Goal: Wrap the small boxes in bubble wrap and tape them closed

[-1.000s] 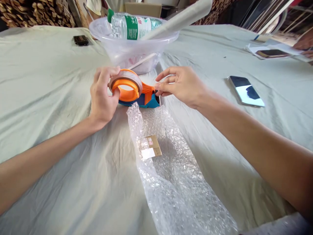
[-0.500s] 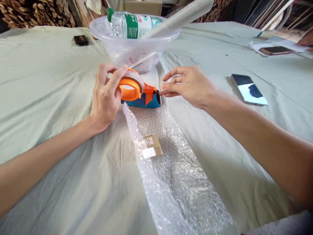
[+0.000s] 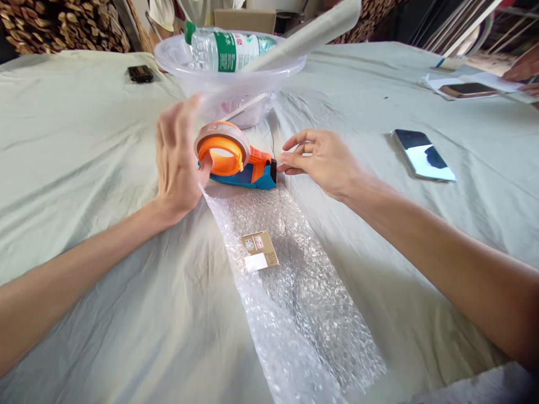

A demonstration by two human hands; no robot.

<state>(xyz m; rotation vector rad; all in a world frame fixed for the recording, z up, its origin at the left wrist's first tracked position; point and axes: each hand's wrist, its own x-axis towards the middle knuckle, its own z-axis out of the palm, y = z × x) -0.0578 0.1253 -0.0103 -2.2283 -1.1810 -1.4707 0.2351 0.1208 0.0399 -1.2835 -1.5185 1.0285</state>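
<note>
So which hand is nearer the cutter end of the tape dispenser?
Right. The right hand has its fingers pinched at the cutter end of the tape dispenser; the left hand is on the opposite side, open beside the tape roll.

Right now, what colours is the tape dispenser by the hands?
The tape dispenser has an orange wheel and body and a blue base; the head view shows it best.

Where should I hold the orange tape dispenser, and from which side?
Probably around the roll end of the tape dispenser, from the side of the left hand: the ring suits a palm, and the cutter end points at the right hand.
</note>
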